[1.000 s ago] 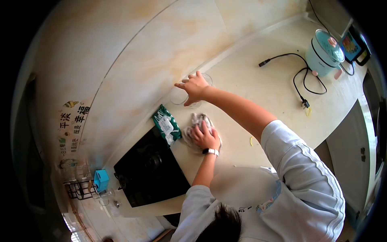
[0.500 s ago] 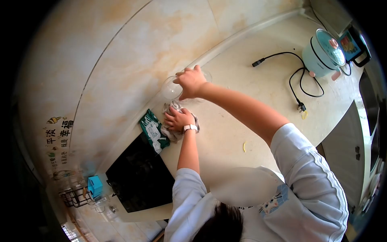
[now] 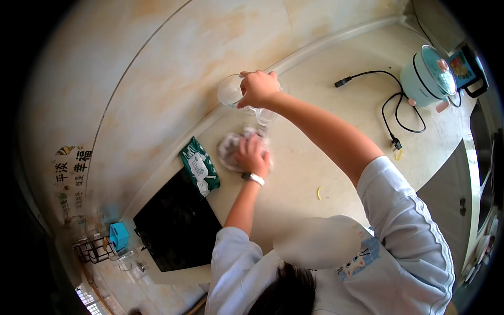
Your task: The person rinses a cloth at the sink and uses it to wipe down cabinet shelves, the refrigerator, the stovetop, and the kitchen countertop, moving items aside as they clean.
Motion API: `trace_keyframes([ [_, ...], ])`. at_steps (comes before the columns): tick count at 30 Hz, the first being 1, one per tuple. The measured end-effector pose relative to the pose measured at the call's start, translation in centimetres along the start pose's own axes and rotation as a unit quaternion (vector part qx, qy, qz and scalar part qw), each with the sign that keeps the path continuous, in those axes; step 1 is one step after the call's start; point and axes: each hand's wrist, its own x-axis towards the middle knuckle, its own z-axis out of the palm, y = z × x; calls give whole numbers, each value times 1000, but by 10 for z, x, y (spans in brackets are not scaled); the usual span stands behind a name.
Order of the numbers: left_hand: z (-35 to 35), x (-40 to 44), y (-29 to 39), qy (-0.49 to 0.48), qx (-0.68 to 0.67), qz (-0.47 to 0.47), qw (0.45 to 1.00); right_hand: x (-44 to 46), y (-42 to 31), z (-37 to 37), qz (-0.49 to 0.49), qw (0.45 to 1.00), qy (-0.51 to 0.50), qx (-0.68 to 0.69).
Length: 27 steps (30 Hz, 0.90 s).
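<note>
My left hand (image 3: 253,153), with a watch on its wrist, presses down on a crumpled patterned cloth (image 3: 229,152) on the countertop; the hand and cloth are blurred by motion. Farther back, by the wall, my right hand (image 3: 259,89) is curled from above around clear glassware. A round clear glass (image 3: 229,90) shows to the left of the fingers, and another clear glass (image 3: 266,116) stands just below the hand. The fingers hide part of the glassware, so its exact shape is unclear. A green packet of wipes (image 3: 200,167) lies left of the cloth.
A black cooktop (image 3: 178,223) is at the left of the countertop (image 3: 294,184). To the right are a black power cord (image 3: 386,107) and a pale blue electric pot (image 3: 422,79) with a glass lid. A yellow scrap (image 3: 318,193) lies near the front.
My right hand has lifted and shifted toward the wall with the glassware. My left hand has slid the cloth rightward, away from the green packet, and the cloth is more spread out.
</note>
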Motion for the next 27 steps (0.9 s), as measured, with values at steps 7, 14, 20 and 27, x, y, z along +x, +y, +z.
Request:
trace_keyframes([
  [7,-30,-92,108,-68,-155,138,976,-1,-33,32,-77,996,-5,-48],
  [14,-29,-95,110,-62,-165,118,977,-1,-81,77,-161,979,86,-93],
  [20,-30,-94,111,-53,-168,108,978,14,-103,88,-125,987,55,-86],
  [27,-33,-92,112,-33,-172,108,979,21,-99,96,-139,982,94,-81],
])
